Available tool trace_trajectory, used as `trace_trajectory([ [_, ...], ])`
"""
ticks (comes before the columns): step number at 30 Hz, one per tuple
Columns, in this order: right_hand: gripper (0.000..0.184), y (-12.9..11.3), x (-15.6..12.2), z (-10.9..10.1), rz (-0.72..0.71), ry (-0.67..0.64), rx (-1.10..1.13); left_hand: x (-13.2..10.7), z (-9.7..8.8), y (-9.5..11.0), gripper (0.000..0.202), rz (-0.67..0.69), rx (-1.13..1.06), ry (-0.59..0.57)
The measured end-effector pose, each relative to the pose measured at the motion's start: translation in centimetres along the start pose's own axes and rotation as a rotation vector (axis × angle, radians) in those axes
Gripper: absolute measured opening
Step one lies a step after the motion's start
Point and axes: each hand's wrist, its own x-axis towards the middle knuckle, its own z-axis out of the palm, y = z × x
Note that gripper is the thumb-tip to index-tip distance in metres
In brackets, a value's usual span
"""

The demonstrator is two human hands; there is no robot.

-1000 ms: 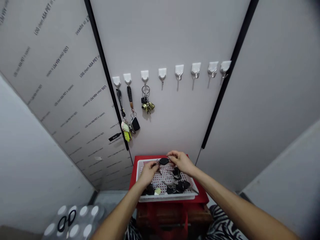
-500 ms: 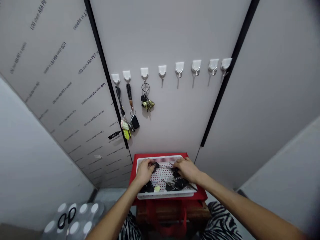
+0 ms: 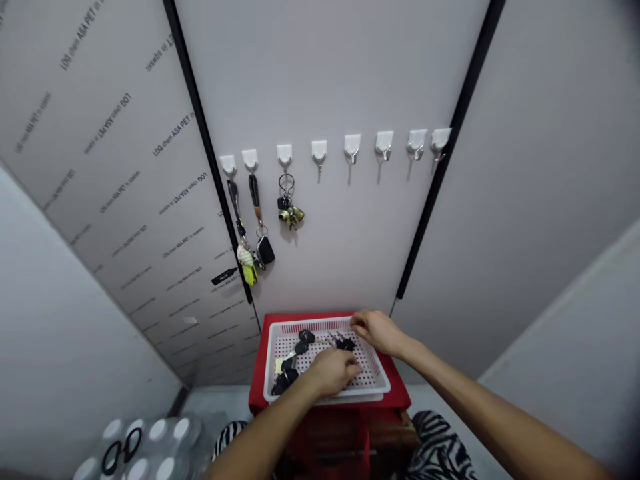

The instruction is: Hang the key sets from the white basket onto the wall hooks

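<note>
A white perforated basket [image 3: 274, 332] sits on a red stand [image 3: 260, 393] against the wall, with several black-headed keys [image 3: 291, 363] lying in it. My left hand [image 3: 333, 370] reaches across into the right half of the basket, fingers curled down over keys there; what it grips is hidden. My right hand [image 3: 376, 329] rests at the basket's far right corner, fingers bent beside a black key [image 3: 345, 344]. Above, a row of white wall hooks [image 3: 352, 145] runs across; the three leftmost carry key bunches [image 3: 290, 207].
A black strip [image 3: 440, 153] runs down the wall on the right, another on the left. A grey surface with white discs and black scissors [image 3: 123, 445] lies at bottom left. Zebra-patterned fabric [image 3: 440, 447] shows below the stand.
My left hand moved from the basket's left side across to the right half. The right hand drew back to the far right corner. The view shifted slightly left.
</note>
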Motion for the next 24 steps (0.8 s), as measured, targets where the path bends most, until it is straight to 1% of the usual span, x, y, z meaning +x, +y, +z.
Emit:
trace_trajectory([
  [1, 0.02, 0.4, -0.1, 0.0, 0.009, 0.005, 0.041, -0.1, -0.3, -0.7, 0.027, -0.063, -0.072, 0.062],
  [3, 0.021, 0.8, -0.3, 0.1, 0.029, 0.021, 0.14, -0.2, -1.3, -1.9, 0.026, -0.188, -0.288, 0.208],
  [5, 0.023, 0.5, -0.1, 0.2, 0.039, 0.039, 0.266, -0.3, -2.5, -2.8, 0.021, -0.287, -0.573, 0.322],
  [6, 0.024, 0.1, 0.0, 0.3, 0.038, 0.042, 0.337, -0.4, -3.0, -3.0, 0.019, -0.316, -0.722, 0.354],
  [9, 0.025, -1.9, 0.3, 0.6, -0.014, 0.019, 0.542, -0.5, -4.5, -2.7, 0.015, -0.322, -1.099, 0.381],
  [12, 0.024, -4.0, 0.5, 1.1, -0.107, -0.004, 0.701, -0.6, -5.2, -1.6, 0.013, -0.275, -1.351, 0.455],
  [14, 0.026, -4.9, 0.7, 1.5, -0.12, 0.017, 0.769, -0.5, -5.4, -0.9, 0.013, -0.235, -1.466, 0.536],
  [17, 0.029, -5.7, 0.9, 2.2, -0.044, 0.055, 0.83, -0.4, -5.6, -0.2, 0.016, -0.181, -1.577, 0.64],
  [21, 0.016, -6.2, 1.3, 2.6, 0.04, 0.052, 0.934, -0.4, -6.0, 0.0, 0.023, -0.137, -1.65, 0.736],
  [24, 0.012, -6.9, 1.3, 2.5, 0.036, 0.054, 0.998, -0.3, -6.3, 0.2, 0.024, -0.122, -1.647, 0.798],
])
